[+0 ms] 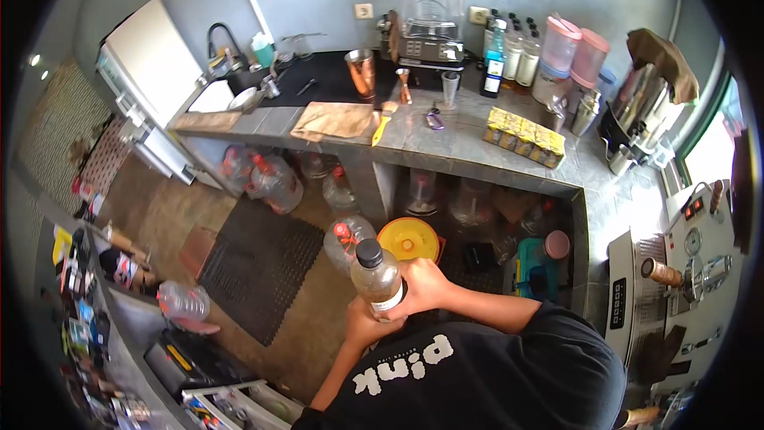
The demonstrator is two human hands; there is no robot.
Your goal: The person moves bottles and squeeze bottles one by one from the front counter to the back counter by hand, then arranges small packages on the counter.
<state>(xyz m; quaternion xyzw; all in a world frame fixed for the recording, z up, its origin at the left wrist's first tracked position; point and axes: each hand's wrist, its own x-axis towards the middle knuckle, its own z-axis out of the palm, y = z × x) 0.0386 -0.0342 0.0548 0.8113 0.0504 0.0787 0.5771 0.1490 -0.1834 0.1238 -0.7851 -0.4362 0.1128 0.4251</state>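
Observation:
A bottle (376, 277) with a black cap and a white label near its lower part is held upright in front of my body. My right hand (427, 283) is wrapped round its side. Lower down, my left hand (371, 325) is closed about the bottle's base, close to the other hand. The bottle looks see-through and brownish; its exact contents cannot be made out. Just beyond it are a yellow round lid or basin (407, 239) and a large clear plastic bottle (344, 240) with a red top, both below the counter.
Along the grey counter (446, 139) are a blender (430, 16), a copper shaker tin (360, 73), a jigger (404, 86), a brush (384, 123), a brown cloth (334, 120) and yellow cartons (524, 137). An espresso machine (676, 271) stands right. A black mat (259, 267) covers some floor.

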